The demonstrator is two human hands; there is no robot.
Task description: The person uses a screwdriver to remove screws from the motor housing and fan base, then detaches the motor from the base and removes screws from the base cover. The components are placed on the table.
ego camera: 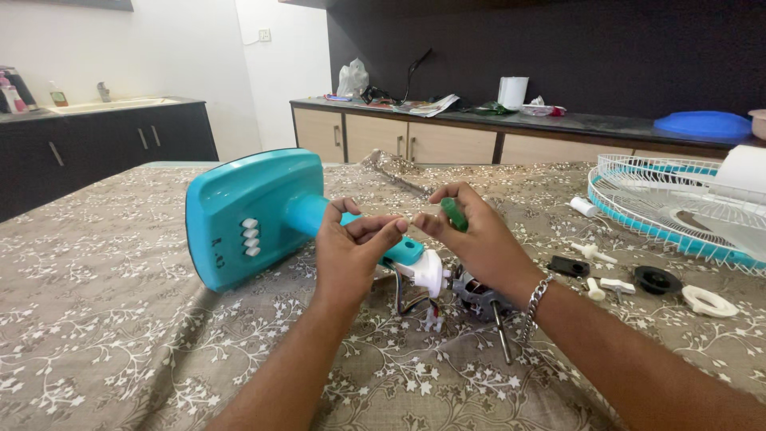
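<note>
— How many hands over the tabletop [96, 335]?
— Two: a left hand [349, 254] and a right hand [471, 239]
— Fan parts?
— One teal fan base [239, 211] carrying four white buttons [250, 237], one motor [479, 297], one wire guard [678, 211]
— Small loose pieces?
— One black ring [657, 279], one white ring [709, 301], one black plate [569, 266], one green-handled screwdriver [455, 214]

On the far counter [558, 121], a white plastic bag [352, 78] is seen at its left end; flat printed papers [431, 105] are laid just right of it.
</note>
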